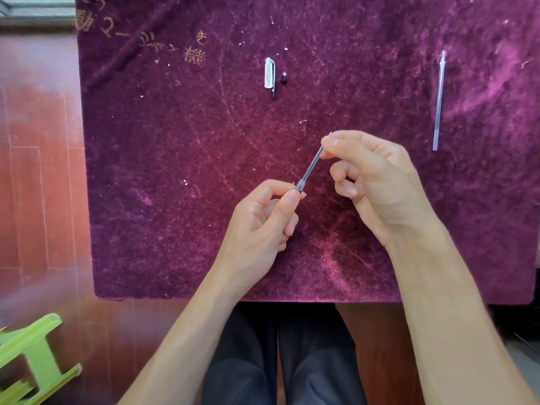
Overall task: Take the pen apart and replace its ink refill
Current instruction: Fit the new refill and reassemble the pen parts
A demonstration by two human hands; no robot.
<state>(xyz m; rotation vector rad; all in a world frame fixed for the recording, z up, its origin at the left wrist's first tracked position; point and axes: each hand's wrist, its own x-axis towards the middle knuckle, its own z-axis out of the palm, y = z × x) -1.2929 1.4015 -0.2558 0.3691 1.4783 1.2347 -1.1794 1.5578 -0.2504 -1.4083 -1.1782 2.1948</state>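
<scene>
Left hand (263, 220) pinches the pen barrel (300, 185) at its mouth, above the surface (175, 200); right hand (377, 182) pinches the refill (311, 165) near its tip. Refill likely light, thin, bendable: keep it straight

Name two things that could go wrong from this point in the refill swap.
1. The right hand pinches the thin refill near its point while the left hand grips the barrel; it may bend or smear ink.
2. The small dark piece lies loose beside the cap and could be knocked away and lost.
</scene>
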